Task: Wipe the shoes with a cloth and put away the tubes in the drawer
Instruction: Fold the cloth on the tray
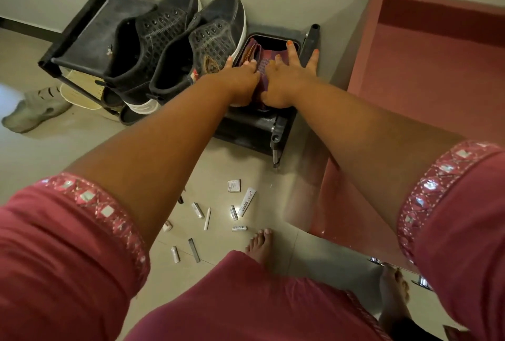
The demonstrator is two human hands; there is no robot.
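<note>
Purple cloth [261, 67] on top of the black shoe rack [82, 51], just right of two dark shoes [175, 48], left hand [241, 78] and right hand [287, 81] with fingers spread flat, pressing on the cloth, small tubes [247, 201] scattered on the floor [68, 149] below

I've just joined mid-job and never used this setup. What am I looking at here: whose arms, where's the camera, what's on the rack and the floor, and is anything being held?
There is no robot: one camera on a person's head looks down at their bare arms. Both hands lie on a maroon cloth at the right end of a black shoe rack. The left hand rests on it, and the right hand presses it with spread fingers. Two dark shoes sit on the rack left of the cloth. On the floor below, small tubes and packets lie scattered near the person's bare feet. A red ledge is on the right.
</note>
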